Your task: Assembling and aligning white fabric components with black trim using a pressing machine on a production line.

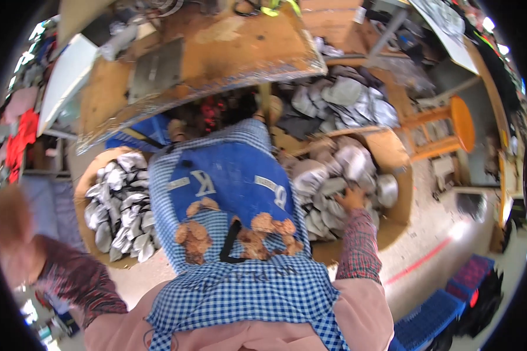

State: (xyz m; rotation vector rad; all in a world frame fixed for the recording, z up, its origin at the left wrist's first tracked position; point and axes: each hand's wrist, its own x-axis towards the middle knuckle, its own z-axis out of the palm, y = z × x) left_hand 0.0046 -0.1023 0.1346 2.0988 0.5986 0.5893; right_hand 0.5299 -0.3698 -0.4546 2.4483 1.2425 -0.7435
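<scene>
My right hand (352, 199) reaches into a round cardboard bin (396, 153) on my right and rests on a heap of grey and silver fabric pieces (328, 175). Its fingers dip among the pieces, so I cannot see whether they grip one. My left hand (9, 231) is raised at the far left edge, strongly blurred, in a dark patterned sleeve; nothing can be made out in it. A second cardboard bin (81, 202) with similar grey pieces (120, 205) sits on my left. A blue checked apron (228, 175) covers my lap between the bins.
A worn wooden workbench (216, 47) stands right in front of me, with more grey pieces (345, 99) piled beyond the right bin. An orange wooden stool (462, 123) is at the right. Blue crates (433, 316) and a red floor line (421, 260) lie at the lower right.
</scene>
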